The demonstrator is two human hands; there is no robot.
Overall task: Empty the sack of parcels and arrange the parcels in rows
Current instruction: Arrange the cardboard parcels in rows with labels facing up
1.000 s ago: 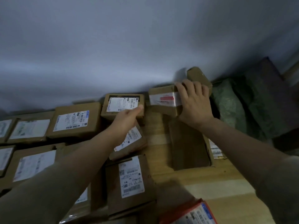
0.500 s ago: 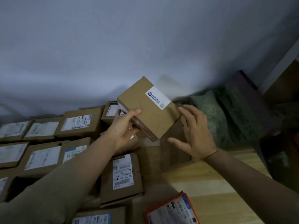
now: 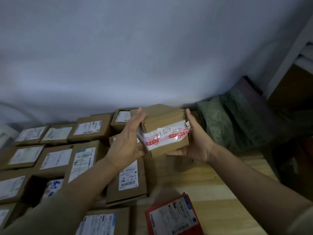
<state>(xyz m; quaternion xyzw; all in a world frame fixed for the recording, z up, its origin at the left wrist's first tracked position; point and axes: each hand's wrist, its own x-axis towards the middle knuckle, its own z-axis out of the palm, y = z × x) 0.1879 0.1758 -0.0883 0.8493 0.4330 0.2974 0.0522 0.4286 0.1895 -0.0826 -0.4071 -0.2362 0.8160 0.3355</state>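
You hold a taped box (image 3: 165, 131) up in the air between both hands. Your left hand (image 3: 126, 143) presses flat on its side, fingers straight. Your right hand (image 3: 196, 141) cups the other side, thumb under it. Other boxes (image 3: 55, 158) lie in rows on the wooden floor (image 3: 208, 189) below. A green sack (image 3: 218, 122) lies by the wall.

Both arms reach forward, left hand (image 3: 127, 141) and right hand (image 3: 197, 143) raised, palms facing inward.
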